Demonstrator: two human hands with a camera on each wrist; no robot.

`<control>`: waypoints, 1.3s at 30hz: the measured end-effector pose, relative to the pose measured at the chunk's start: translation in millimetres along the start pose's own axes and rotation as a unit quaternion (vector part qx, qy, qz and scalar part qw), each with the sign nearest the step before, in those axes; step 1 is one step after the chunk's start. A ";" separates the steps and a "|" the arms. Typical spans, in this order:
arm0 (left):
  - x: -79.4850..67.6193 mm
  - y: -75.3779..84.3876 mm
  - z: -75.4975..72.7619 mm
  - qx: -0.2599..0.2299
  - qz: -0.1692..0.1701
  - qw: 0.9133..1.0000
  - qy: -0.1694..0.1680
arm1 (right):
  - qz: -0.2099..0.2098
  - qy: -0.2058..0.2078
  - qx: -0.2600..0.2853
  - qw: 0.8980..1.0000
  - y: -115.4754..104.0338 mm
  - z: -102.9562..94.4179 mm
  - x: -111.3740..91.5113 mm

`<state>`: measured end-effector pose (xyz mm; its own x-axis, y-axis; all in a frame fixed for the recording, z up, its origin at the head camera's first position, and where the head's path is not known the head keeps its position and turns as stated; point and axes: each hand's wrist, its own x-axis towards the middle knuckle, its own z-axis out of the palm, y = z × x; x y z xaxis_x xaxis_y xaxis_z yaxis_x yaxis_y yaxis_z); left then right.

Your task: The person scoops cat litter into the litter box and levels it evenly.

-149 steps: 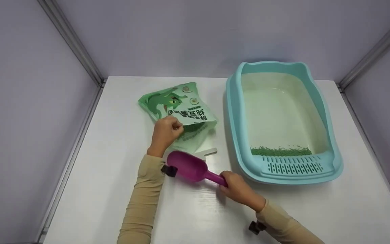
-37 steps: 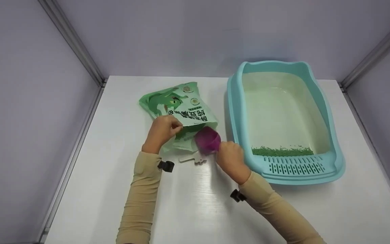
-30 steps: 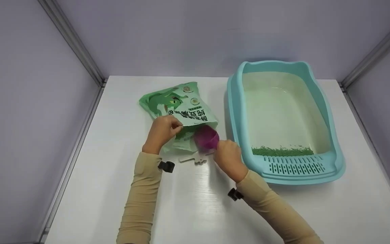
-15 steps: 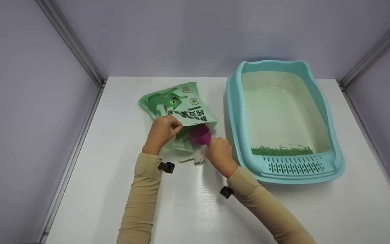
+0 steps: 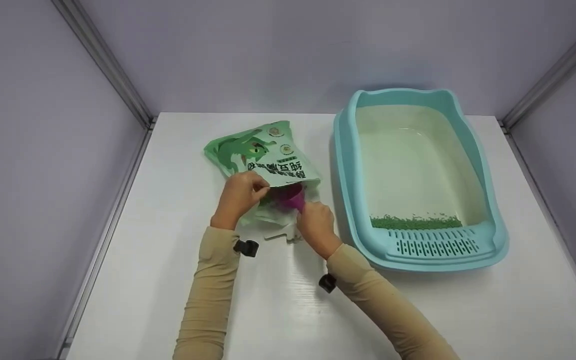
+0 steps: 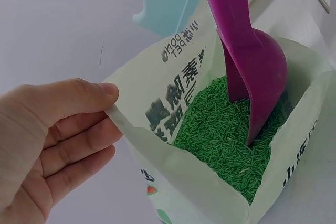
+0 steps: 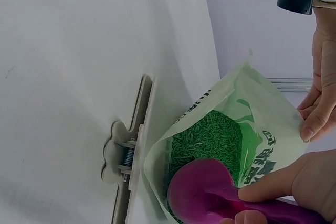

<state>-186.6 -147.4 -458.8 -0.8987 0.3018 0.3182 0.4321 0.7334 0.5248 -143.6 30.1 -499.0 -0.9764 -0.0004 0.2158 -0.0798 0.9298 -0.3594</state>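
A green and white bag of cat litter (image 5: 273, 155) lies on the table, its mouth facing the person. My left hand (image 5: 242, 194) pinches the upper edge of that mouth between thumb and fingers, as the left wrist view shows. Green litter pellets (image 6: 220, 129) fill the inside. My right hand (image 5: 317, 225) grips the handle of a purple scoop (image 6: 257, 72), whose front end is down in the pellets. In the head view the bag's edge hides part of the scoop. A pale bag clip (image 7: 126, 153) with a spring rests on the table beside the bag mouth.
To the right stands a large light-blue litter box (image 5: 344, 165) with a slotted front ledge (image 5: 435, 247). A thin band of green pellets (image 5: 418, 223) lies inside it near that ledge. Grey panels (image 5: 288, 55) enclose the white table (image 5: 168, 210) at the back and sides.
My right hand has carried the scoop from the table in front up to the bag and then leftward into its mouth. The left hand stays at the bag's edge. The clip has shifted slightly.
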 end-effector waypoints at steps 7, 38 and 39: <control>0.3 -0.2 0.2 -0.014 -0.009 1.000 -0.002 | 0.022 -0.015 0.018 0.999 3.8 13.5 -0.3; -4.0 1.8 1.1 0.003 -0.011 1.000 0.006 | 0.055 -0.042 0.086 0.994 48.8 53.4 -30.3; -4.0 1.7 1.2 0.004 -0.014 1.000 0.005 | 0.054 -0.046 0.097 0.993 50.1 54.0 -30.3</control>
<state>-182.4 -146.7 -460.1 -0.9095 0.2754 0.3115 0.4066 0.7457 0.5279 -128.8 56.8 -572.6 -0.9949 0.0534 0.0861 -0.0024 0.8376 -0.5462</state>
